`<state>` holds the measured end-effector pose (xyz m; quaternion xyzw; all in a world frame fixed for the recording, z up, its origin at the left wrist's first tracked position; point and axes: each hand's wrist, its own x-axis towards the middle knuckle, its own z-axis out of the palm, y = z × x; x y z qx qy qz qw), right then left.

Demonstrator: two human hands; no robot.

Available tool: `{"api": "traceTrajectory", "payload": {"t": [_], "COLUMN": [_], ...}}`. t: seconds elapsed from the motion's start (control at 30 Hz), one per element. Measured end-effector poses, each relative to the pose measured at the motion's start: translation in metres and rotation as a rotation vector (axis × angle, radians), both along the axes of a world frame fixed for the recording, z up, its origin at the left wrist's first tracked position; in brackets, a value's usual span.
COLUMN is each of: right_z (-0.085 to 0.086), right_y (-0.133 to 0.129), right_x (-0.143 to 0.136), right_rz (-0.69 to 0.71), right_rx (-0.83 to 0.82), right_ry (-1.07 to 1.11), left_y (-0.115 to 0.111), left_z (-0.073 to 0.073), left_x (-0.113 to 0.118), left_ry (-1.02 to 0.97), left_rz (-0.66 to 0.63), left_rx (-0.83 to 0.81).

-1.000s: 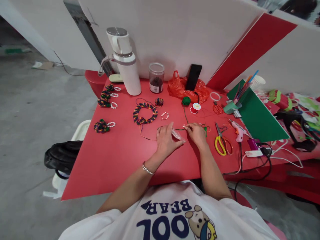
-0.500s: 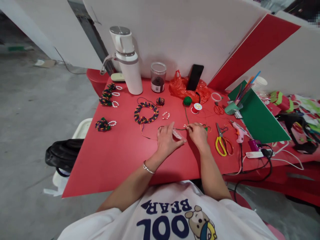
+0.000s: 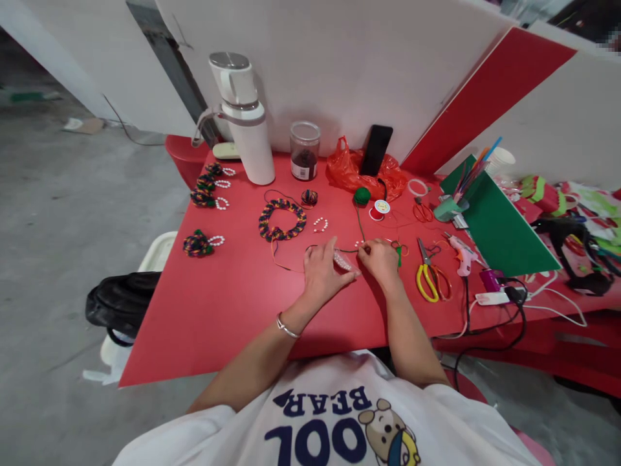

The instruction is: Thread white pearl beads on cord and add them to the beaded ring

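Note:
My left hand (image 3: 324,270) is curled around a small clear packet of white beads (image 3: 343,261), thumb on the near side. Beside it, the fingertips of my right hand (image 3: 381,261) are pinched together at the tabletop; whatever is between them is too small to make out. A few loose white beads (image 3: 359,244) lie just by those fingertips. A dark green cord (image 3: 347,251) stretches between my two hands, and a green yarn ball (image 3: 361,196) trails its strand down toward them. To the left lies a multicoloured braided ring (image 3: 262,223) with a loose orange thread.
A short bead string (image 3: 321,224) lies beyond my left hand. Yellow-handled scissors (image 3: 427,283), a pink glue gun (image 3: 466,257) and a green board (image 3: 509,226) are on the right. A white flask (image 3: 255,145), a jar (image 3: 305,152) and a red bag (image 3: 342,169) line the back.
My right hand has shifted slightly left and its fingertips have dipped nearer the table. The left hand keeps its hold on the packet. The whole view has moved a little.

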<state>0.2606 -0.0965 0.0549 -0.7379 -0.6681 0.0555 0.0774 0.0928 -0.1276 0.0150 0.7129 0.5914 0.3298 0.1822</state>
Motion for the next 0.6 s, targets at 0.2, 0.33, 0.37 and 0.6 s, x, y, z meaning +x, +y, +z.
{"api": "traceTrajectory", "payload": {"t": [0.2, 0.33, 0.37, 0.6], "right_z": [0.019, 0.04, 0.042, 0.04], "right_y": [-0.009, -0.016, -0.016, -0.017], "right_x": [-0.011, -0.029, -0.032, -0.036], "right_rz": [0.122, 0.247, 0.269, 0.304], "right_rx": [0.12, 0.125, 0.118, 0.105], "right_ry": [0.62, 0.77, 0.76, 0.641], "left_y": [0.0, -0.001, 0.0, 0.001], "left_z": [-0.001, -0.002, -0.003, -0.005], "left_x": [-0.001, 0.0, 0.0, 0.0], "left_ry": [-0.014, -0.022, -0.023, -0.02], "left_rz": [-0.013, -0.003, -0.003, -0.014], "left_rx": [0.033, 0.024, 0.019, 0.032]}}
